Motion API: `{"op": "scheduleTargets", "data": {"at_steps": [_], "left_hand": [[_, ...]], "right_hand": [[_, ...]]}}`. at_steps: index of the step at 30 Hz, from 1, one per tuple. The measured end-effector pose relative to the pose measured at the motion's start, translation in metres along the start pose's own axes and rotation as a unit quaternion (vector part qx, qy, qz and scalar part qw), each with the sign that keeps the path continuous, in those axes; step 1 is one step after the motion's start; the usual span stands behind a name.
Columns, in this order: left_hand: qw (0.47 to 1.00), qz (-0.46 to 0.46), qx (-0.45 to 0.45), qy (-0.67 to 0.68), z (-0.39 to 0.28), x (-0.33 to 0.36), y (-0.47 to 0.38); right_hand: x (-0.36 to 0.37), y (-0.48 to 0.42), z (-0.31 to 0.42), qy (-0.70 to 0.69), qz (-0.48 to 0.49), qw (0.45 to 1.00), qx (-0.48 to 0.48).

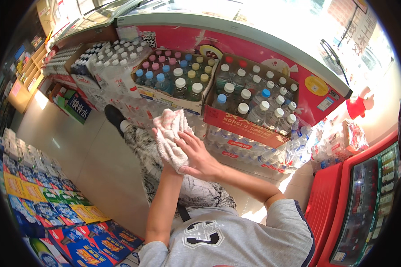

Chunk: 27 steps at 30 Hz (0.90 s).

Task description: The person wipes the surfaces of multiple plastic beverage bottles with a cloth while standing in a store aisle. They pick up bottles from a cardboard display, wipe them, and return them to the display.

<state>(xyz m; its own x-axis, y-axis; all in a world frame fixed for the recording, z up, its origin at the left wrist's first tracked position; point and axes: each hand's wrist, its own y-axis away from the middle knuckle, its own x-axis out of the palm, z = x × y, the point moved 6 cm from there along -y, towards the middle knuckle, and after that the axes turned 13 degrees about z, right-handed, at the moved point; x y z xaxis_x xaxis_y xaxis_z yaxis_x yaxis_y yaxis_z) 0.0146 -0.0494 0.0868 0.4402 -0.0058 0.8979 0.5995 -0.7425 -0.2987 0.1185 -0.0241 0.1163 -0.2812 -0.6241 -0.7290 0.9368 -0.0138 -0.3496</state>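
Note:
A pale terry cloth with faint pink patches is bunched between my two hands, in front of my body. My left hand is mostly hidden under it; only a bit of finger shows at the cloth's left edge. Flat on top lies my right hand, fingers stretched out and thumb apart near the left wrist. Beyond the hands stand two open cardboard boxes of drink bottles. The nearer left box has pink, blue, yellow and white caps. The red box at right holds mostly white-capped bottles.
Shrink-wrapped bottle packs stand beneath and beside the boxes, along a pink-fronted counter. A red drinks cooler is at right. Stacked colourful packages fill the lower left. Tiled floor runs between them.

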Motion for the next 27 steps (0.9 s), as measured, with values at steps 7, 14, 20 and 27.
{"op": "scheduleTargets", "data": {"at_steps": [7, 14, 20, 27], "left_hand": [[0.972, 0.013, -0.025, -0.232, -0.014, 0.005, 0.031], [0.745, -0.076, 0.042, -0.662, -0.082, -0.078, 0.054], [0.732, -0.003, -0.014, -0.681, -0.098, -0.117, 0.035], [0.764, -0.179, 0.041, -0.618, -0.164, -0.179, -0.002]], "right_hand": [[0.022, -0.007, -0.040, -0.421, -0.174, 0.879, 0.142], [0.063, -0.039, -0.055, -0.498, -0.117, 0.846, 0.148], [0.113, -0.047, -0.094, -0.530, -0.062, 0.816, 0.224], [0.344, 0.046, -0.171, -0.183, 0.288, 0.906, 0.249]]}}
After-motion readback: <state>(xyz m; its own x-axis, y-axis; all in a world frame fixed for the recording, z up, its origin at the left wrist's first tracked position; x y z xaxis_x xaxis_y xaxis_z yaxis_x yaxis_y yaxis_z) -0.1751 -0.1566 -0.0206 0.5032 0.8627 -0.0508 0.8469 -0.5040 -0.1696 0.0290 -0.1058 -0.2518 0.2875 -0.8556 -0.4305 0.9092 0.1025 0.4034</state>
